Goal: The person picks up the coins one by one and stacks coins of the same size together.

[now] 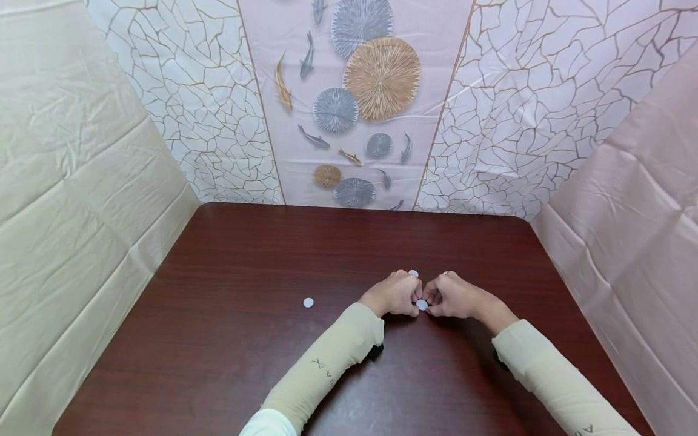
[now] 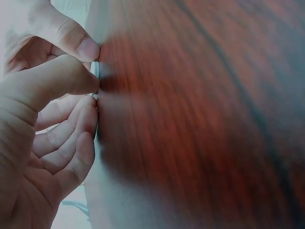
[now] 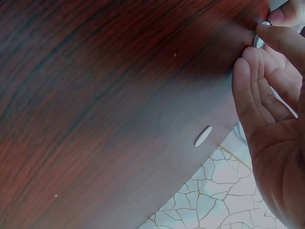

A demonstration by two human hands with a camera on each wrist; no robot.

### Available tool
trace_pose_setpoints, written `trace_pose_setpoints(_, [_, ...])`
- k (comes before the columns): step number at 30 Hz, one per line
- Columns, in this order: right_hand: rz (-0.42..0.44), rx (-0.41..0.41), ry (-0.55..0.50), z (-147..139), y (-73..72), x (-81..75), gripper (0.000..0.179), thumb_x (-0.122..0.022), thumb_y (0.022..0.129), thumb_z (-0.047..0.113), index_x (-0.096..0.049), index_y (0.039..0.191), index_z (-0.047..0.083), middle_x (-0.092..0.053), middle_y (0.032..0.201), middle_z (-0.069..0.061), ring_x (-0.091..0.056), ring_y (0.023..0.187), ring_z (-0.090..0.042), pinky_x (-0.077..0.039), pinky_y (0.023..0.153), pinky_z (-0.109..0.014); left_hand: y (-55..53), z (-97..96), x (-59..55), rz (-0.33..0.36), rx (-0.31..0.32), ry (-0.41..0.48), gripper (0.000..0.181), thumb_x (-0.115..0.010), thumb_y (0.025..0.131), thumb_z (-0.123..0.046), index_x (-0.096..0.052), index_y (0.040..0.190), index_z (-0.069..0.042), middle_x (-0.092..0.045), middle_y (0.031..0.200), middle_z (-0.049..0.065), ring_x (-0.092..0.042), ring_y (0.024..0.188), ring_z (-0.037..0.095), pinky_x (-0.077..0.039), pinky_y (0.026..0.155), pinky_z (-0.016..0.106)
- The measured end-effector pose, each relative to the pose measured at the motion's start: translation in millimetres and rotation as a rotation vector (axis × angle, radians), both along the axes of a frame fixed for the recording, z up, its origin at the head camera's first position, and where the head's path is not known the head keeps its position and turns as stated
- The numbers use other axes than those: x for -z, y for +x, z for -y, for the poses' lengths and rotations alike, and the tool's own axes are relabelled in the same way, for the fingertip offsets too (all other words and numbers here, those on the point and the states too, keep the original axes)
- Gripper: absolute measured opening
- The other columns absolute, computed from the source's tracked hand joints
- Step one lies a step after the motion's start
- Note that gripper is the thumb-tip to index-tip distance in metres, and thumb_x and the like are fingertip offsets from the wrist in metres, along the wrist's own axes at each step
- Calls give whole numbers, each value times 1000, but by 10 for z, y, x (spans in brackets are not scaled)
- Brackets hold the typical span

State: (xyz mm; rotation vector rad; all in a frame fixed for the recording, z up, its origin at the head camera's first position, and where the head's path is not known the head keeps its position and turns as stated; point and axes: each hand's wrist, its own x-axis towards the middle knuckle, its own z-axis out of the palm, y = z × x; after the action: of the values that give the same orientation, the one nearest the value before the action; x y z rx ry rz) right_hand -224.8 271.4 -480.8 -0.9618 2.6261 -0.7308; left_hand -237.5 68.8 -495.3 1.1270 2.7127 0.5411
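Note:
A small white disc (image 1: pixel 422 304) sits low at the tabletop, between the fingertips of both hands. My left hand (image 1: pixel 397 295) pinches its left side with thumb and fingers. From the right, my right hand (image 1: pixel 454 297) grips the opposite side the same way. Seen edge-on in the left wrist view, the disc (image 2: pixel 96 71) shows only as a thin rim beside the thumbs. In the right wrist view, part of the disc (image 3: pixel 259 40) shows between thumb and fingers. Just behind the left hand lies another white disc (image 1: pixel 413 273), partly covered by it.
A third white disc (image 1: pixel 308 302) lies apart on the dark red-brown wooden table (image 1: pixel 229 363), left of the hands. Patterned cloth (image 1: pixel 196 109) hangs along the far edge. Plain pale cloths (image 1: pixel 71 181) hang at both sides.

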Motion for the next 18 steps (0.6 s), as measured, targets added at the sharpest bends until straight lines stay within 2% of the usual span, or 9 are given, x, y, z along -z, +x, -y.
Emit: trace_pose_setpoints(18, [-44, -10, -2, 18, 36, 12, 12, -85, 81, 5, -76, 89, 6, -75, 77, 4, -69, 71, 1, -58, 65, -19, -20, 22, 15, 36, 5, 45, 19, -88, 83, -16, -75, 95, -17, -75, 89, -11, -64, 80, -5, -49, 74, 9])
